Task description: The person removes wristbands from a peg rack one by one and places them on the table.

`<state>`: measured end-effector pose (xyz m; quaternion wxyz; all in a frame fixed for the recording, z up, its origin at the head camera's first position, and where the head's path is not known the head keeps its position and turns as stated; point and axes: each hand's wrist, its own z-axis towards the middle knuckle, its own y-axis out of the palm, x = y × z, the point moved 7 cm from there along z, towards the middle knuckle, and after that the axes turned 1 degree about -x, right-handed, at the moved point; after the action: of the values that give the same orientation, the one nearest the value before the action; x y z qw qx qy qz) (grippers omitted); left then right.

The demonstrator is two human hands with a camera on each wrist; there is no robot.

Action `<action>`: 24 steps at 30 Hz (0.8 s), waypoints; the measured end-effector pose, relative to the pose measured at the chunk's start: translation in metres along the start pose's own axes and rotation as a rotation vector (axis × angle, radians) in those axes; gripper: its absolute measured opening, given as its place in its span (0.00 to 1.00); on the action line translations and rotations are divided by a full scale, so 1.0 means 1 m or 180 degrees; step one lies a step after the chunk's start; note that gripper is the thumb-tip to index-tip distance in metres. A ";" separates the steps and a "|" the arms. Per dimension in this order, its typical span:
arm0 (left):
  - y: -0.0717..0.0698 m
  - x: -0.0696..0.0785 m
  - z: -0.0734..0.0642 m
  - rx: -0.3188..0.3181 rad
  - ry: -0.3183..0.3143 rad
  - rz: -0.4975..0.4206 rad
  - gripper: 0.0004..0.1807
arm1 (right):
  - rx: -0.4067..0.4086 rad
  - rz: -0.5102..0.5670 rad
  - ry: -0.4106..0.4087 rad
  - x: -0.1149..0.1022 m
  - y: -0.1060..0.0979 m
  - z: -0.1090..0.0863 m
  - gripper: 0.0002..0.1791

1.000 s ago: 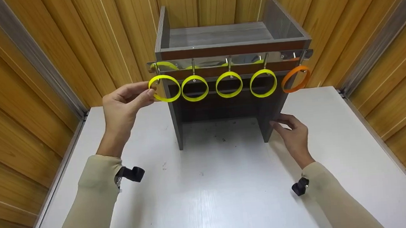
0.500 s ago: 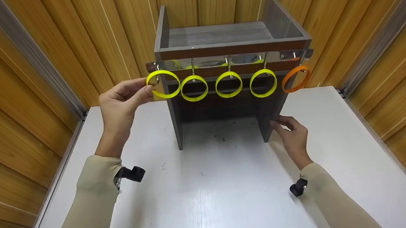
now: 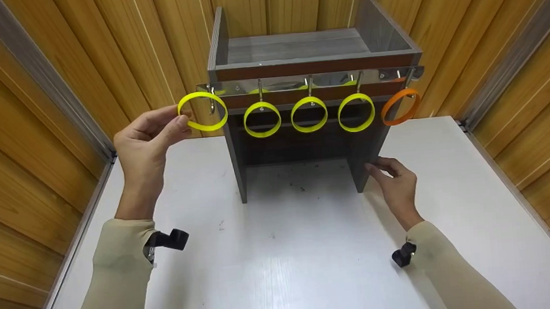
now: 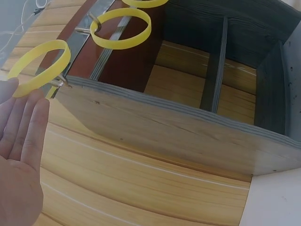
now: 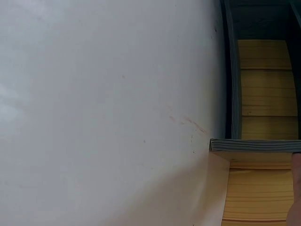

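Note:
My left hand (image 3: 142, 150) pinches the left rim of a yellow ring (image 3: 203, 112) between thumb and fingers, in front of the left end of a metal hook rail (image 3: 284, 83). In the left wrist view the leftmost hook (image 4: 60, 82) sits just outside that ring's rim. Three more yellow rings, among them the middle one (image 3: 310, 130), and an orange ring (image 3: 402, 121) hang from the other hooks. At the lower right, my right hand (image 3: 398, 186) touches the outer face of the grey shelf's right side panel (image 3: 366, 162), its fingers loosely bent.
A grey wooden shelf unit (image 3: 296, 47) carries the rail across its front and stands on a white table (image 3: 284, 267). Wood-plank walls (image 3: 163, 45) rise behind and on both sides. Black cameras (image 3: 171, 240) sit on both wrists.
My left hand has raised the yellow ring slightly and drawn it left, away from the leftmost hook. The right hand and the other rings have stayed nearly still.

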<state>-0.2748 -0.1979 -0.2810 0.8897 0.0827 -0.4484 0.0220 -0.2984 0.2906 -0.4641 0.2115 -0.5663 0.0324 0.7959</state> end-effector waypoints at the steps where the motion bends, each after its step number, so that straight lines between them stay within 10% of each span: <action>1: -0.002 -0.001 -0.001 0.0016 0.0005 -0.0015 0.12 | 0.0001 -0.0009 0.0006 0.000 0.000 0.000 0.11; 24: -0.029 -0.029 -0.026 0.0237 -0.0187 0.0079 0.12 | -0.0019 -0.0015 0.0100 0.002 0.000 -0.001 0.12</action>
<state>-0.2682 -0.2208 -0.3228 0.8722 0.1109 -0.4741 0.0473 -0.2984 0.2911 -0.4657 0.2112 -0.5795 0.0319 0.7865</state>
